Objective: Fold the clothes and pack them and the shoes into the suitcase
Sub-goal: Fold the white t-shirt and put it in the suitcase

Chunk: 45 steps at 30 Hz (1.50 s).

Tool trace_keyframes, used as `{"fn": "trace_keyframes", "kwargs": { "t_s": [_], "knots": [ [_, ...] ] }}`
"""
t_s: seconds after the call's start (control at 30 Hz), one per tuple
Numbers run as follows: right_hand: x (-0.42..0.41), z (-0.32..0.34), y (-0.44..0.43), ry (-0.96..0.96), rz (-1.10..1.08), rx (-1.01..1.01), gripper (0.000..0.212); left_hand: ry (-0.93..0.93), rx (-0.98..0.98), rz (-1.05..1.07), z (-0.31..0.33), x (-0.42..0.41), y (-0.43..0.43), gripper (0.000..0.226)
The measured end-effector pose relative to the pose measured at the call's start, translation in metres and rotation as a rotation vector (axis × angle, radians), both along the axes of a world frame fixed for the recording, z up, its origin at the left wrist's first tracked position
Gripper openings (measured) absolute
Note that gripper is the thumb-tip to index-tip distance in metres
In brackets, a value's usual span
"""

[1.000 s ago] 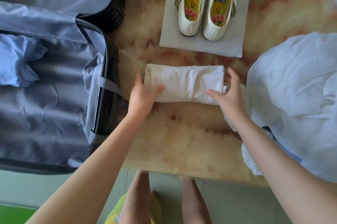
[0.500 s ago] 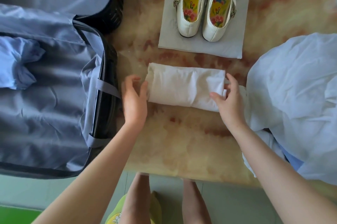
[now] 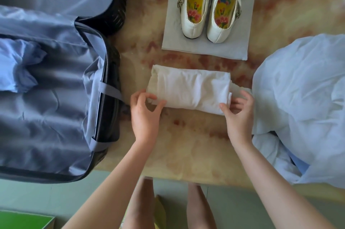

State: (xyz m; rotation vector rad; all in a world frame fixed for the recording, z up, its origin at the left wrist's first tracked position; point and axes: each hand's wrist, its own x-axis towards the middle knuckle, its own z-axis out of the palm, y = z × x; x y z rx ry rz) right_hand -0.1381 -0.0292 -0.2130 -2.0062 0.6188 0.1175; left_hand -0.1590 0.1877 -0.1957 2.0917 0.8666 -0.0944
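"At the middle of the bench (image 3: 186, 150), between the suitcase (image 3: 112, 72) and the pale blue heap (image 3: 298, 98), I've got the folded white garment (image 3: 190, 90) lying crosswise."

"How do the hands sit on it?"

"The left hand (image 3: 144, 115) pinches the end nearest the suitcase, thumb at the near edge and fingers curled over. The right hand (image 3: 239, 115) grips the other end, thumb against the near corner and fingers curled round the end."

"So which step is that?"

"I'd call the folding of this piece finished and the lift into the suitcase about to begin. It rests on the bench, not yet raised."

"What does the move need?"

"Both ends coming up together, so the fold doesn't sag or open, then a carry leftward over the black rim. One blue garment (image 3: 18, 66) already lies at the far left of the lining. I'd set this one flat beside it."

"And after that?"

"Plenty, by my reckoning. The heap looks unfolded, and the shoes (image 3: 194, 29) stand as a pair on a grey cloth (image 3: 233, 49) at the far side of the bench, apart from the suitcase."
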Motion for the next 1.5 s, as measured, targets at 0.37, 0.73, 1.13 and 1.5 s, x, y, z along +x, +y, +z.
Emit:
{"fn": "trace_keyframes", "kwargs": {
  "t_s": [0.37, 0.73, 1.13, 1.5],
  "knots": [
    [-0.011, -0.007, 0.0, 0.092, -0.054, -0.035, 0.015, 0.052, -0.135, 0.034, -0.005, 0.001, 0.008, 0.014],
    [-0.011, -0.003, -0.016, 0.1, -0.022, -0.119, 0.017, 0.031, -0.065, 0.184, 0.004, 0.013, 0.013, 0.009],
    [0.015, 0.001, 0.008, -0.078, 0.578, -0.403, 0.067, -0.213, 0.398, -0.939, -0.013, 0.035, -0.004, 0.055],
    [0.019, 0.007, 0.01, 0.161, 0.282, -0.154, 0.051, 0.163, -0.135, -0.414, -0.006, 0.043, 0.001, 0.046]
  ]
}}
